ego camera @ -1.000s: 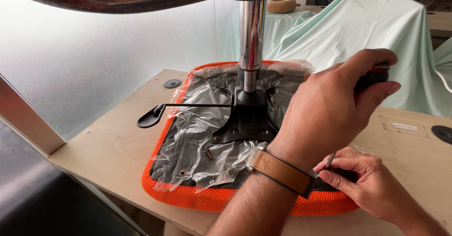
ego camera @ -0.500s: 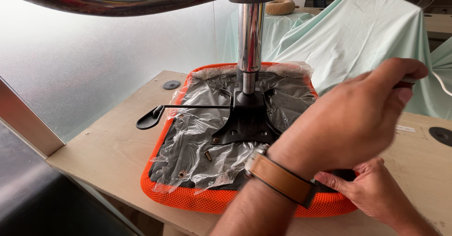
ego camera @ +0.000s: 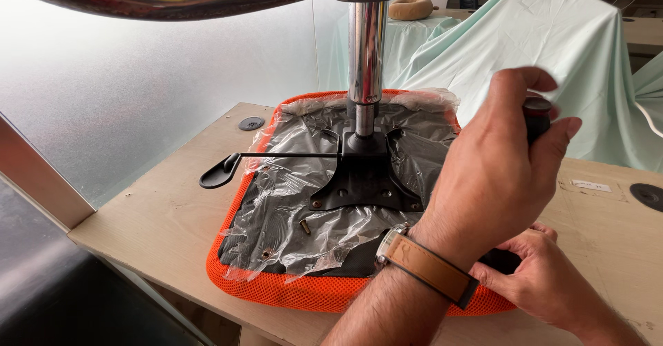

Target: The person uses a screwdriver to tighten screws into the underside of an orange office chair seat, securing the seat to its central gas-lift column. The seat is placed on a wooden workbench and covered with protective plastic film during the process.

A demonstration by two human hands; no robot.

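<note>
The left hand [ego camera: 494,173] closes its fingers around a black tool handle [ego camera: 536,114] above the upturned orange chair seat [ego camera: 290,292]; the right hand [ego camera: 545,284] presses half-curled fingers on the seat's near edge on the worktop [ego camera: 159,222].

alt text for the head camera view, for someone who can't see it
A left hand with a brown-strapped wristwatch grips a dark tool handle above an upturned orange office chair seat on a wooden table, while the right hand rests at the seat's near edge. Clear plastic wrap covers the seat's underside around the black mounting plate and chrome column.
</note>
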